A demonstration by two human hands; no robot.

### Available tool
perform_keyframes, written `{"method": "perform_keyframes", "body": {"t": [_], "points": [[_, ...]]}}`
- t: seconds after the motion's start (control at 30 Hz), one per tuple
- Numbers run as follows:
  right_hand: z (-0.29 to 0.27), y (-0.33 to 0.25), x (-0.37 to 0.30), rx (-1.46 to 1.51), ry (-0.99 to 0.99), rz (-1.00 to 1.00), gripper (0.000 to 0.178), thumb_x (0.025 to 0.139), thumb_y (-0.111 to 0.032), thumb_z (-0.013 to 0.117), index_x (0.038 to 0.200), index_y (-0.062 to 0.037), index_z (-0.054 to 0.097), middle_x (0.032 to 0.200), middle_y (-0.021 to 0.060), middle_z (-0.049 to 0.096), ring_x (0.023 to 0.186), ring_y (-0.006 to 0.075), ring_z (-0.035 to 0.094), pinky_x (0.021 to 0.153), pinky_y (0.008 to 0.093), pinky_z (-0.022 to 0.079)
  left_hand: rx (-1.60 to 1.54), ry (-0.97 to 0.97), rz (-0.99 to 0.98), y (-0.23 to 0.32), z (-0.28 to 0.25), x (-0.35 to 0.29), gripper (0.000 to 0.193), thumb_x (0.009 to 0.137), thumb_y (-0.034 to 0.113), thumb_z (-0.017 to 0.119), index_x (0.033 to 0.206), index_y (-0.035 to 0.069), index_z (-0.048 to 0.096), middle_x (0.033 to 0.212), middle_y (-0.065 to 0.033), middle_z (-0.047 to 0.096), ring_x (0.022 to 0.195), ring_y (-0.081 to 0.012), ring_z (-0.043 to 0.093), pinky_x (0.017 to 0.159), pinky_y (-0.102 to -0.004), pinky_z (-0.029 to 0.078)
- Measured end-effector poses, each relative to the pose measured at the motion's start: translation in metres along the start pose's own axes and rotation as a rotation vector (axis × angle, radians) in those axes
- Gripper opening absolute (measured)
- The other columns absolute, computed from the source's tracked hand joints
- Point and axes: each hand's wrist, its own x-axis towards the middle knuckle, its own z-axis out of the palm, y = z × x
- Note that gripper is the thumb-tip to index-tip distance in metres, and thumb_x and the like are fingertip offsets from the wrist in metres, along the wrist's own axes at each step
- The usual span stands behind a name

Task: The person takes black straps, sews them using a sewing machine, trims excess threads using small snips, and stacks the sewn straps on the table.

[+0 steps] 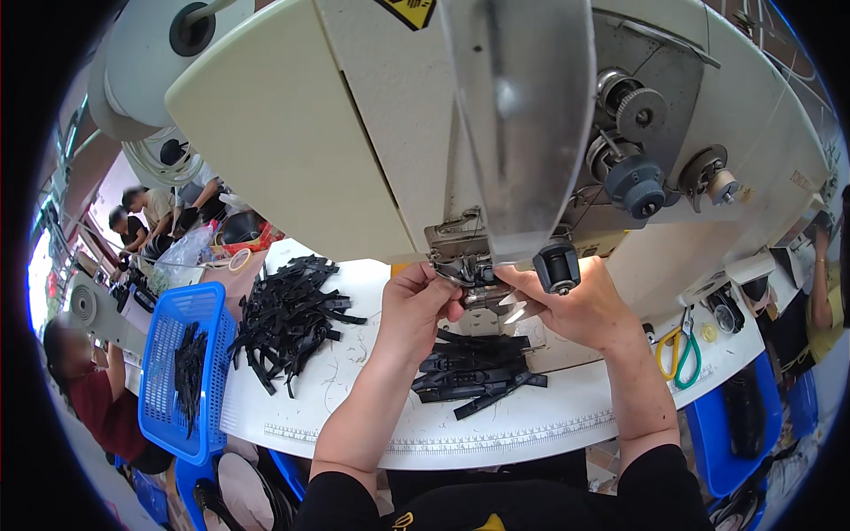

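Note:
My left hand (413,305) is at the left side of the sewing machine's presser foot (478,273), its thumb and fingers pinched together. Whatever they hold is hidden by the fingers and the machine. On the foot's other side, my right hand (580,305) has its index finger stretched toward the needle area. Pointed silver blades, seemingly of thread snips (522,311), stick out from under its curled fingers. Just below both hands, between my forearms, lies a small stack of black strap pieces (478,370) on the white table (354,434).
A larger heap of black strips (288,314) lies left of my arm. Beyond it stands a blue basket (183,372) holding more strips. Scissors with yellow and green handles (680,352) lie at right. The machine head (283,115) overhangs my hands. Several people work nearby.

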Motion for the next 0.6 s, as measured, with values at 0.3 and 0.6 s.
{"method": "perform_keyframes", "body": {"t": [0.3, 0.6], "points": [[-0.007, -0.014, 0.0, -0.002, 0.028, -0.002, 0.049, 0.067, -0.01, 0.072, 0.113, -0.0244, 0.06, 0.059, -0.0027, 0.054, 0.044, 0.0129, 0.048, 0.043, 0.0248, 0.041, -0.032, 0.014, 0.004, 0.01, -0.005, -0.023, 0.01, 0.088, 0.012, 0.056, 0.082, 0.003, 0.055, 0.068, -0.0041, 0.057, 0.052, -0.0119, 0.055, 0.048, -0.0212, 0.045], [-0.018, -0.066, -0.014, 0.226, 0.107, 0.119, 0.038, 0.068, 0.0, 0.065, 0.104, -0.0098, 0.061, 0.075, 0.0066, 0.058, 0.061, 0.0224, 0.058, 0.055, 0.0316, 0.047, 0.078, -0.024, -0.032, 0.0, 0.015, -0.081, 0.02, 0.091, 0.015, 0.052, 0.099, -0.002, 0.058, 0.084, -0.0109, 0.064, 0.071, -0.0193, 0.065, 0.061, -0.0252, 0.052]]}}
